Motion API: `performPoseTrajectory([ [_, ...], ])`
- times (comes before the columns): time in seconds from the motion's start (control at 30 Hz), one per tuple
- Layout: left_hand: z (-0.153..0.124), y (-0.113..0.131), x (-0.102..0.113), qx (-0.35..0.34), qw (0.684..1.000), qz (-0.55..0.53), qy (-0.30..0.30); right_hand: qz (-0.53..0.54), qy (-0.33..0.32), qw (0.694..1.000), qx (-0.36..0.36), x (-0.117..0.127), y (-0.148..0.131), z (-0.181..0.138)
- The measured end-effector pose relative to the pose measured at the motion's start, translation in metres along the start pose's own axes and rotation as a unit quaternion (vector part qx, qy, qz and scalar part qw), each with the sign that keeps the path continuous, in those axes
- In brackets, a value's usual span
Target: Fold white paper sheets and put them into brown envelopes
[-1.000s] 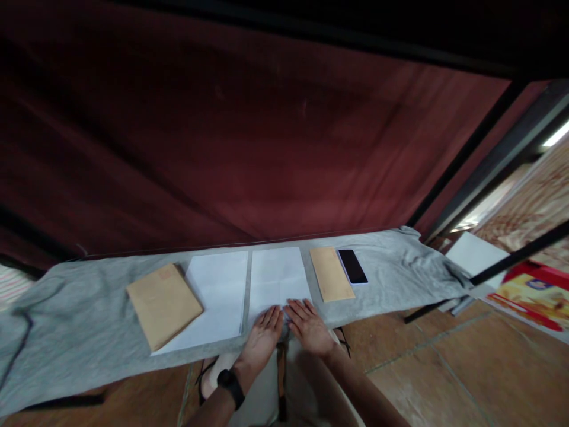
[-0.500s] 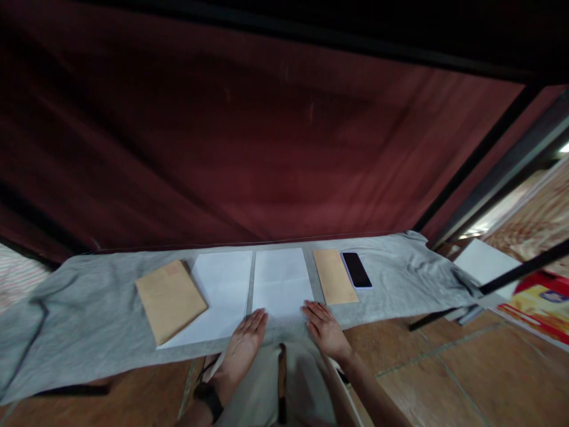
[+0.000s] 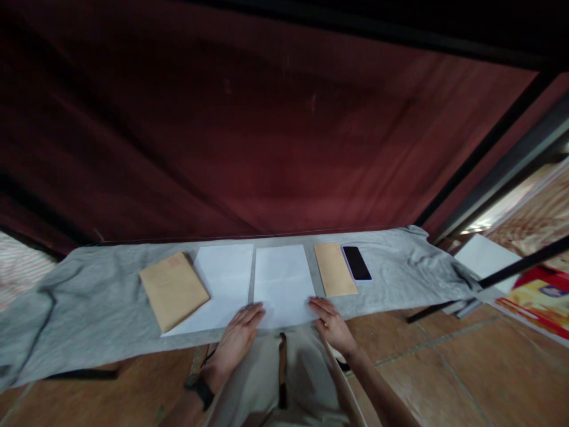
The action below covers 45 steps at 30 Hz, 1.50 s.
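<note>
A white sheet of paper (image 3: 284, 276) with a faint crease across it lies flat in front of me on the grey cloth. At its near left corner, my left hand (image 3: 242, 329) rests open, fingers stretched out and close together. My right hand (image 3: 332, 325) is likewise open at the near right corner, its fingertips by the sheet's edge. More white paper (image 3: 226, 273) lies to the left, partly covered by a stack of brown envelopes (image 3: 173, 290). One brown envelope (image 3: 335, 270) lies flat to the right of the sheet.
A phone (image 3: 356, 263) with a dark screen lies beside the single envelope. The grey cloth (image 3: 106, 296) covers a narrow bench before a dark red fabric wall (image 3: 275, 148). Black frame bars (image 3: 489, 148) stand at the right, near a red and yellow package (image 3: 537, 299).
My hands have moved slightly outward along the sheet's near edge, and its near end now shows more fully. The view has shifted slightly. Envelopes and phone stay in place.
</note>
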<state>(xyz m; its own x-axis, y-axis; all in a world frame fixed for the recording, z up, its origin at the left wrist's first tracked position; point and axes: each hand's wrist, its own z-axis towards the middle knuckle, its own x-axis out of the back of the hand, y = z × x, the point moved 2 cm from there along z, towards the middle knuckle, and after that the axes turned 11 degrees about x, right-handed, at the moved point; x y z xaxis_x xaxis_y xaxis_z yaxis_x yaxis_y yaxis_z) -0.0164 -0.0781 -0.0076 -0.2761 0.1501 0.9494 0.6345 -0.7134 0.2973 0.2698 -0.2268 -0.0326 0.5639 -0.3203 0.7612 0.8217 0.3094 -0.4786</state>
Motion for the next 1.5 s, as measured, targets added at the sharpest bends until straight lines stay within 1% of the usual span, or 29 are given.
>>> performPoseTrajectory([
  [0.07,0.005,-0.004,0.002,0.013,1.000,-0.012,0.011,0.010,0.012,1.000,-0.009,0.000,-0.002,0.002],
  [0.2,0.013,-0.006,0.011,0.002,0.998,-0.065,0.011,0.038,0.023,0.998,-0.033,0.004,-0.005,0.004],
  [0.37,0.014,-0.012,0.017,0.039,0.984,-0.166,0.058,0.068,0.043,0.995,-0.065,0.009,-0.003,0.002],
  [0.5,0.014,-0.017,0.014,0.001,0.981,-0.175,0.080,0.092,0.060,0.992,-0.067,0.006,0.001,0.004],
  [0.6,0.018,-0.019,0.014,-0.011,0.982,-0.173,0.073,0.106,0.082,0.988,-0.080,0.004,0.002,0.009],
  [0.67,0.022,-0.020,0.017,0.010,0.980,-0.188,0.062,0.107,0.101,0.983,-0.114,0.002,0.002,0.013],
  [0.8,0.034,-0.019,0.024,0.095,0.964,-0.242,0.050,0.122,0.132,0.967,-0.180,0.002,0.002,0.027],
  [0.9,0.044,-0.021,0.025,0.147,0.949,-0.272,0.056,0.138,0.147,0.961,-0.191,0.002,0.002,0.041],
  [1.0,0.053,-0.023,0.024,0.185,0.931,-0.308,0.060,0.148,0.161,0.956,-0.194,0.001,0.003,0.055],
  [1.13,0.065,-0.020,0.022,0.214,0.899,-0.376,0.070,0.135,0.169,0.953,-0.214,-0.003,0.008,0.068],
  [1.27,0.079,-0.016,0.020,0.232,0.863,-0.442,0.077,0.116,0.149,0.954,-0.235,-0.008,0.015,0.079],
  [1.3,0.083,-0.016,0.019,0.239,0.860,-0.443,0.083,0.108,0.142,0.954,-0.239,-0.010,0.017,0.082],
  [1.37,0.089,-0.017,0.017,0.254,0.865,-0.420,0.100,0.081,0.131,0.956,-0.249,-0.012,0.020,0.087],
  [1.5,0.100,-0.021,0.014,0.283,0.893,-0.325,0.128,0.014,0.094,0.956,-0.277,-0.015,0.024,0.095],
])
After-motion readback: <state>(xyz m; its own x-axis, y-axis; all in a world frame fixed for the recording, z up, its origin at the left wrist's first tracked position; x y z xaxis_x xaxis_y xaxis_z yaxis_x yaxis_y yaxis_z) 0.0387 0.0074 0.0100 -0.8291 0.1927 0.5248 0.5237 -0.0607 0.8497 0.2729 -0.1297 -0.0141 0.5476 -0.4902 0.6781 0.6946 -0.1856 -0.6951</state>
